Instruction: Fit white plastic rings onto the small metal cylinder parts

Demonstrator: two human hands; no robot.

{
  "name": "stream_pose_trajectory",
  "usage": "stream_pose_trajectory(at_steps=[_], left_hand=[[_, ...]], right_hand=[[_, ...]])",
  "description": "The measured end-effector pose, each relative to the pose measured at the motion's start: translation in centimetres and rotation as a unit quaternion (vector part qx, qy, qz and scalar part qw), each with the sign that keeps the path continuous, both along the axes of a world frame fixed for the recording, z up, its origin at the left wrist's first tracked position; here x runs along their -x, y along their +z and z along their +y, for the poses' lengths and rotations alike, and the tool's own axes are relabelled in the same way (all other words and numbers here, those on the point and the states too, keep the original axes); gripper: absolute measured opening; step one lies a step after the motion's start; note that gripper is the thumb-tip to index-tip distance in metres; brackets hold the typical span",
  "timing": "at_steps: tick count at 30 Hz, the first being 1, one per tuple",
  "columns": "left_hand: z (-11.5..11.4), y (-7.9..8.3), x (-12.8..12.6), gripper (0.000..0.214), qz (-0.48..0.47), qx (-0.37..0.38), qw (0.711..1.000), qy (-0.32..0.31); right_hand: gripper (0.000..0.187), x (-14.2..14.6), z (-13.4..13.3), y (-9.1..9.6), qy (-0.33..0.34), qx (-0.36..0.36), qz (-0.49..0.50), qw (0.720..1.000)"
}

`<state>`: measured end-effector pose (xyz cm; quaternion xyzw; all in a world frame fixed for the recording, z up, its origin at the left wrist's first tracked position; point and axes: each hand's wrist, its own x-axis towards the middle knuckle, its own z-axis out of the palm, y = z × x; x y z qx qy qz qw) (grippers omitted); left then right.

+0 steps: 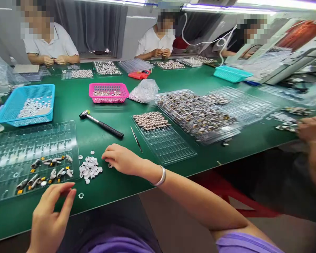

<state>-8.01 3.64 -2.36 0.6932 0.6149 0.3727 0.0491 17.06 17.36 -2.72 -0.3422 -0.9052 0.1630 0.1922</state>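
Easily scattered

A careless wrist could jog the clear tray (42, 135). Left hand (50, 216): thumb and forefinger nearly meeting, any hold unclear. Right hand (123, 160): fingers bent, grip unclear; a sweep could scatter the disc pile (89, 168) just beside the tray, or the lone disc (110, 165) by its fingertips. The ring (80, 195), near the edge, could be nudged off.

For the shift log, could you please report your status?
Right hand beside white disc pile, hold unclear. Left hand near clear compartment tray, hold unclear. Black-handled hammer clear of both.
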Motion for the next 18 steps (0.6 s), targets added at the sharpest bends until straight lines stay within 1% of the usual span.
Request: stream_pose_trajectory(at_steps=[2,3,4,6,7,10,12,15,18], left_hand=[[1.5,0.2,1.1,0.02,0.087,-0.038,0.995,0.015],[2.4,0.5,1.7,0.022,0.122,-0.041,0.991,0.022],[3.4,0.8,2.3,0.025,0.158,-0.027,0.987,0.023],[5.6,1.6,3.1,0.031,0.24,0.044,0.97,0.017],[6.8,2.0,3.4,0.031,0.261,0.067,0.963,0.006],[10.2,3.0,3.5,0.025,0.296,0.114,0.948,-0.036],[11.9,3.2,3.5,0.02,0.306,0.14,0.939,-0.068],[13.4,3.2,4.0,0.016,0.304,0.165,0.931,-0.117],[14.4,3.2,4.8,0.017,0.287,0.166,0.928,-0.169]], right_hand=[[0.012,1.0,-0.3,-0.3,-0.001,0.007,0.01,1.0],[0.013,1.3,-0.4,-0.3,-0.005,0.008,0.016,1.0],[0.013,1.6,-0.5,-0.3,-0.009,0.009,0.023,1.0],[0.014,2.2,-0.9,-0.1,-0.012,0.01,0.038,0.999],[0.013,2.5,-1.1,0.0,-0.012,0.01,0.045,0.999],[0.012,3.0,-2.3,0.1,-0.008,0.01,0.063,0.998],[0.013,3.1,-3.0,0.0,-0.003,0.013,0.09,0.996],[0.012,2.8,-3.8,-0.4,0.0,0.022,0.145,0.989],[0.011,2.6,-4.3,-0.5,-0.001,0.043,0.193,0.98]])
